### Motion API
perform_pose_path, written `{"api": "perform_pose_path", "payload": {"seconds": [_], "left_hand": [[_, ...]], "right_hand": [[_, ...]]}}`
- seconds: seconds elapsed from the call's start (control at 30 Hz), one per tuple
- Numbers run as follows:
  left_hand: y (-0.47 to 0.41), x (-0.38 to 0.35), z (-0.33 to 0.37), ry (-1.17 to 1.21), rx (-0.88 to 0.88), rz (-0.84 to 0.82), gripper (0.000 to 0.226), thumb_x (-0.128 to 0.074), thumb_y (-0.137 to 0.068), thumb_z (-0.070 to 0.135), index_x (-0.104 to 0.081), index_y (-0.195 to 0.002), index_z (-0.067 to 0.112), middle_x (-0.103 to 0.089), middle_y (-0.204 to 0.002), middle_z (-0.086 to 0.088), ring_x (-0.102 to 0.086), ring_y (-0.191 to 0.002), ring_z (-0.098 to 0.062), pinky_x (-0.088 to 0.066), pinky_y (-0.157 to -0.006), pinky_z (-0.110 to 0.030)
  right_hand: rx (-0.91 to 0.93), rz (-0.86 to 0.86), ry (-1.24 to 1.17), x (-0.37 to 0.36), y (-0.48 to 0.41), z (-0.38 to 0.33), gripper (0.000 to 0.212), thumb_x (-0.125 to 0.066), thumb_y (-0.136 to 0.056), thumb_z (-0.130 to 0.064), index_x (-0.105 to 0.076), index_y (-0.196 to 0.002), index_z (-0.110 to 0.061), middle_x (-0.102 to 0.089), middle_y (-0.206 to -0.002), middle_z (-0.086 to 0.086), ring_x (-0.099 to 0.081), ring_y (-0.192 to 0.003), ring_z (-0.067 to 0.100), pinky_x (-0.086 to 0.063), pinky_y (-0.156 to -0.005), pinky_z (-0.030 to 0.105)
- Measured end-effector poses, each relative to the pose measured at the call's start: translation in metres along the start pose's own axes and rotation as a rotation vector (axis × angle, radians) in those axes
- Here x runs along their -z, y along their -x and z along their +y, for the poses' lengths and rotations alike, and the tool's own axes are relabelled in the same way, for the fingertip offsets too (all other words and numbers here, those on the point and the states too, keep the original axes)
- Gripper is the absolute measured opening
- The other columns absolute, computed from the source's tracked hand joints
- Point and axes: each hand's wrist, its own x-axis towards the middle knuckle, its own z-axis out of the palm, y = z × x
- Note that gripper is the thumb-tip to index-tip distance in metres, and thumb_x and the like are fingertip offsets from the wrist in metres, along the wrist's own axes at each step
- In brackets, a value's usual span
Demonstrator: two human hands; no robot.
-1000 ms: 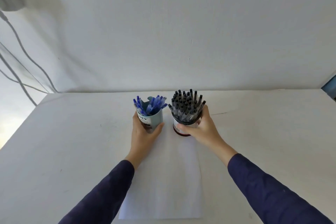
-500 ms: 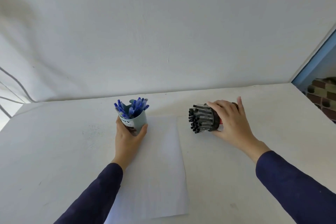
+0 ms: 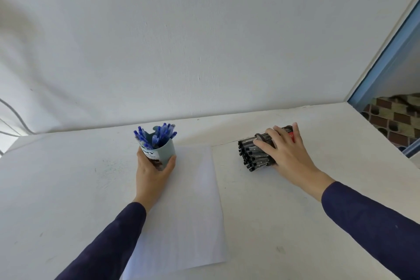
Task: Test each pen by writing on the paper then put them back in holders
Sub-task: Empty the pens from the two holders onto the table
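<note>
Blue pens (image 3: 159, 135) stood bunched upright in a blue-grey holder (image 3: 164, 150) with a printed label. It sat on the white counter (image 3: 68, 177) at the far left corner of a sheet of white paper (image 3: 188, 200). The left hand (image 3: 153, 173) held that holder from the near side, its grip wrapped round the lower wall, thumb on the right and fingers on the left. Well to the right, off the paper, a dark mesh holder (image 3: 267, 137) with a red patch lay on its side on the counter, its mouth turned left toward the sheet. The black pens (image 3: 251, 154) packed in it stuck out sideways, their dark ends facing the paper. The right hand (image 3: 286, 154) lay over the top of this tipped holder, its grip curved round the body with the fingertips reaching the rim and the nearest pen barrels; the thumb was hidden. The paper lay flat and lengthwise between the two forearms, both in dark navy sleeves (image 3: 109, 241). A white wall (image 3: 204, 41) rose behind the counter, pale cables (image 3: 13, 116) ran at its left edge, and a blue frame (image 3: 386, 52) slanted at the far right, with patterned brown tiles (image 3: 395, 118) beyond it.
</note>
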Motion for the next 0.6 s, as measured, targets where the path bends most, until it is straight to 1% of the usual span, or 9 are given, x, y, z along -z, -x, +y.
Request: {"api": "perform_pose_path", "payload": {"seconds": [0.1, 0.2, 0.3, 0.43, 0.53, 0.6], "left_hand": [[0.001, 0.0, 0.002, 0.007, 0.0, 0.001, 0.076, -0.081, -0.077, 0.032, -0.033, -0.136, 0.022, -0.056, -0.121, 0.003, -0.061, -0.093, -0.011, -0.046, -0.07, -0.018], [0.002, 0.001, 0.004, 0.004, 0.001, 0.001, 0.075, -0.08, -0.078, 0.032, -0.033, -0.136, 0.022, -0.056, -0.122, 0.004, -0.06, -0.094, -0.004, -0.045, -0.07, -0.017], [0.003, 0.0, 0.005, -0.002, 0.01, 0.001, 0.076, -0.08, -0.078, 0.032, -0.033, -0.137, 0.022, -0.056, -0.122, 0.004, -0.06, -0.091, -0.002, -0.045, -0.069, -0.016], [0.003, 0.0, 0.006, -0.006, 0.006, -0.001, 0.075, -0.079, -0.078, 0.032, -0.033, -0.137, 0.021, -0.056, -0.122, 0.003, -0.06, -0.093, -0.004, -0.044, -0.069, -0.014], [0.003, 0.0, 0.006, -0.016, -0.003, 0.005, 0.076, -0.079, -0.078, 0.032, -0.033, -0.137, 0.02, -0.055, -0.124, 0.002, -0.059, -0.096, -0.011, -0.043, -0.07, -0.013], [0.003, 0.0, 0.006, -0.019, -0.004, 0.007, 0.076, -0.079, -0.078, 0.032, -0.032, -0.138, 0.021, -0.054, -0.125, 0.003, -0.059, -0.096, -0.007, -0.042, -0.07, -0.012]], "right_hand": [[0.034, 0.046, 0.058, 0.002, -0.002, -0.001, 0.093, -0.082, -0.052, 0.01, -0.056, -0.132, -0.028, -0.046, -0.126, 0.016, -0.046, -0.12, 0.045, -0.019, -0.107, 0.073], [0.063, 0.089, 0.129, 0.003, -0.001, -0.003, 0.098, -0.076, -0.053, 0.015, -0.053, -0.137, -0.033, -0.047, -0.129, 0.016, -0.045, -0.123, 0.046, -0.015, -0.108, 0.073], [0.073, 0.132, 0.185, 0.005, 0.003, -0.003, 0.105, -0.067, -0.054, 0.02, -0.049, -0.141, -0.036, -0.05, -0.13, 0.017, -0.044, -0.125, 0.048, -0.013, -0.108, 0.074], [0.038, 0.121, 0.197, 0.008, 0.006, 0.0, 0.104, -0.068, -0.058, 0.019, -0.046, -0.143, -0.036, -0.051, -0.13, 0.017, -0.044, -0.125, 0.046, -0.012, -0.108, 0.074], [0.018, 0.076, 0.192, 0.004, 0.009, 0.002, 0.103, -0.07, -0.057, 0.018, -0.047, -0.143, -0.034, -0.049, -0.131, 0.016, -0.043, -0.125, 0.045, -0.014, -0.108, 0.074], [0.025, 0.066, 0.202, -0.001, 0.012, 0.004, 0.102, -0.07, -0.056, 0.018, -0.047, -0.142, -0.031, -0.048, -0.131, 0.016, -0.043, -0.125, 0.046, -0.016, -0.107, 0.074]]}}
